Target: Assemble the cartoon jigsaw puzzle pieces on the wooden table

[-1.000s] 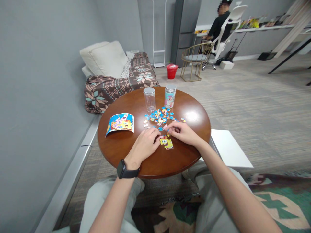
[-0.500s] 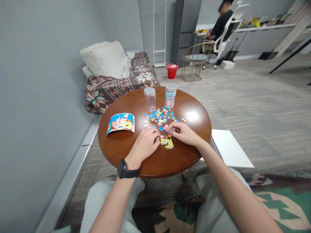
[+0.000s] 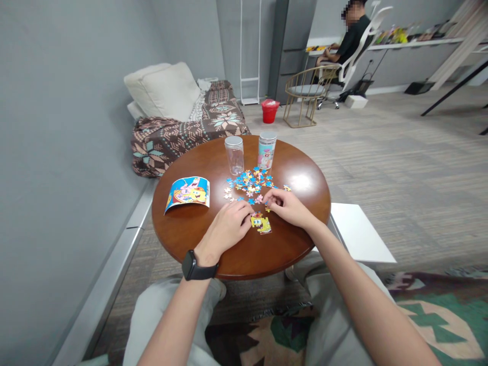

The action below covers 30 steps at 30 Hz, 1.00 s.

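On the round wooden table [image 3: 183,239], a small joined patch of yellow puzzle pieces [image 3: 261,224] shows part of a cartoon face. My left hand [image 3: 231,223], with a black watch on the wrist, rests at the patch's left edge, its curled fingertips and thumb against it. Above the patch on its right, my right hand [image 3: 286,206] has its fingers bent together at a small yellow puzzle piece [image 3: 268,209], which they partly hide. A pile of loose blue, yellow and pink puzzle pieces [image 3: 249,180] lies beyond both hands.
A curved picture sheet [image 3: 187,193] lies on the left. At the back stand a clear lidded jar [image 3: 235,156] and a labelled jar [image 3: 266,151]. Farther off are a covered couch [image 3: 190,127], a red bin [image 3: 269,112], a wire chair [image 3: 307,91] and a seated person [image 3: 353,40].
The small yellow piece under my right fingers has moved slightly up and away from the joined patch. My left hand stays in place. The seated person's arms have shifted.
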Each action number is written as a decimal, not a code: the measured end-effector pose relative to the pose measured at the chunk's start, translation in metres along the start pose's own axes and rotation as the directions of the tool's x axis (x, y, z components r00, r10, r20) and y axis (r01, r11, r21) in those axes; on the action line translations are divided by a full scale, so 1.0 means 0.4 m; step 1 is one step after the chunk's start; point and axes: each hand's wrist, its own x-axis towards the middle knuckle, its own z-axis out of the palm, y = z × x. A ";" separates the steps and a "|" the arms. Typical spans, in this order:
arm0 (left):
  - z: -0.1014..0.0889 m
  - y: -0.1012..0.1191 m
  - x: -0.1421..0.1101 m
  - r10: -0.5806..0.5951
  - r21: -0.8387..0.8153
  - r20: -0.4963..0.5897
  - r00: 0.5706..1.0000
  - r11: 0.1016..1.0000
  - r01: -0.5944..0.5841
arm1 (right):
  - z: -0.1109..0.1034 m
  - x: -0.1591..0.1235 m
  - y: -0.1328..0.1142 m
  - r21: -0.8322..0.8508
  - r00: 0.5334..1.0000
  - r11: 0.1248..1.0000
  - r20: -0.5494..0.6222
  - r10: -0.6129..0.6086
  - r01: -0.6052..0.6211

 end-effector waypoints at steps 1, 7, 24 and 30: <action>0.000 0.001 0.000 0.013 -0.008 -0.004 1.000 1.000 -0.013 | 0.000 -0.001 -0.002 0.001 1.000 1.000 0.011 -0.003 0.003; 0.001 0.000 -0.001 0.066 -0.024 -0.002 0.998 0.998 -0.067 | -0.001 -0.012 -0.014 0.029 0.996 0.999 0.090 -0.019 0.016; -0.001 0.002 -0.005 0.127 -0.079 0.005 0.992 0.989 -0.126 | -0.005 -0.019 -0.014 0.023 0.977 0.999 0.210 -0.042 0.038; 0.001 0.002 -0.007 0.170 -0.100 -0.024 0.985 0.980 -0.172 | -0.017 -0.023 -0.011 -0.018 0.965 0.999 0.260 -0.038 0.045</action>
